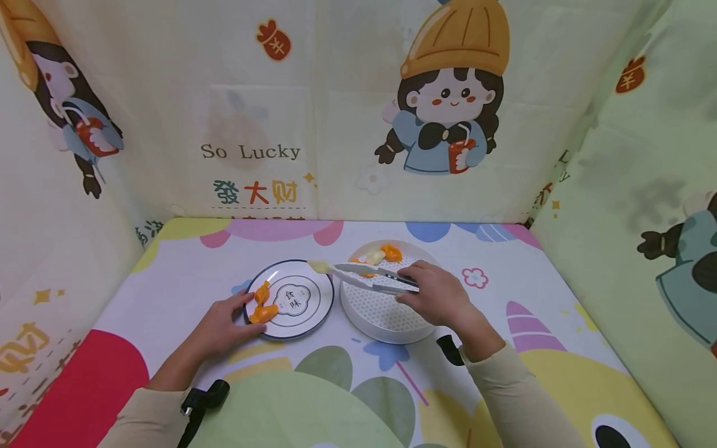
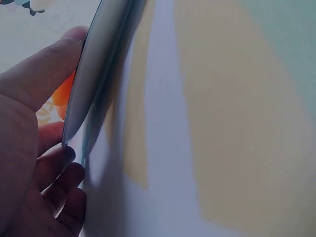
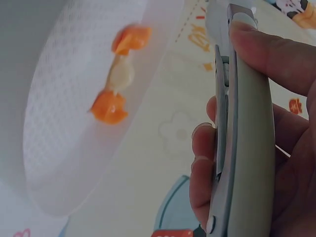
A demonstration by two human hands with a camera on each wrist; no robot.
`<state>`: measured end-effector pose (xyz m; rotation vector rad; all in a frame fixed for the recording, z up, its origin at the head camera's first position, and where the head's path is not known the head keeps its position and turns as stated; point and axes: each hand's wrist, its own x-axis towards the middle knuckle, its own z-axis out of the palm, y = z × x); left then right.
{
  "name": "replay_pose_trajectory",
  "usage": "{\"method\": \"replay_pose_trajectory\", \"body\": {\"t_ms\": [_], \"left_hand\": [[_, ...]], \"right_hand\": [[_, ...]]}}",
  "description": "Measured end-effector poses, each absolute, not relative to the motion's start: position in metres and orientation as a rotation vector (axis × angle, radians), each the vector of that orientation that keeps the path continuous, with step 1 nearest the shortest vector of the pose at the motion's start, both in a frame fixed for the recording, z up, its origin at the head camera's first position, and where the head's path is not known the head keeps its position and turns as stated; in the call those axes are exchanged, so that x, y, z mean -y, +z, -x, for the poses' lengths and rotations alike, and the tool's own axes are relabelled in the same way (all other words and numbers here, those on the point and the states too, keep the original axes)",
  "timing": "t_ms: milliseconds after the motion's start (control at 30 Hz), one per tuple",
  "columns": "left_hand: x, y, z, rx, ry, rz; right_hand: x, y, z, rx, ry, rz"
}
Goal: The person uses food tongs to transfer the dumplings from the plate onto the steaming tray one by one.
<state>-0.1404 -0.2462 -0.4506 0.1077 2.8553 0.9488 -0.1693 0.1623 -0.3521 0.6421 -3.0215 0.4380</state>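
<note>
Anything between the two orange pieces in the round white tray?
Yes, a pale piece lies between the orange pieces in the round white tray. The right wrist view shows it plainly.

I have the right hand (image 3: 291, 123) gripping pale-handled tongs (image 3: 254, 138), thumb against them. Left of them I see a white dimpled dish (image 3: 54, 123), one pale piece (image 3: 121, 75) lying between two orange pieces (image 3: 109, 107).
</note>
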Motion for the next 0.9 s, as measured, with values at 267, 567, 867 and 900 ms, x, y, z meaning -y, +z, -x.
{"method": "replay_pose_trajectory", "body": {"t_ms": [267,567,867,900], "left_hand": [[0.246,-0.452,0.14,-2.846,0.937,-0.087],[0.246,-0.449,0.141,-2.841,0.934,-0.092],[0.248,-0.449,0.14,-2.844,0.925,-0.1],[0.248,-0.449,0.14,-2.846,0.927,-0.105]], "right_hand": [[-0.197,-0.348,0.165,3.038,0.448,-0.52],[-0.232,-0.349,0.161,3.036,0.439,-0.433],[-0.253,-0.354,0.159,3.029,0.385,-0.435],[-0.254,-0.355,0.159,3.032,0.379,-0.432]]}}
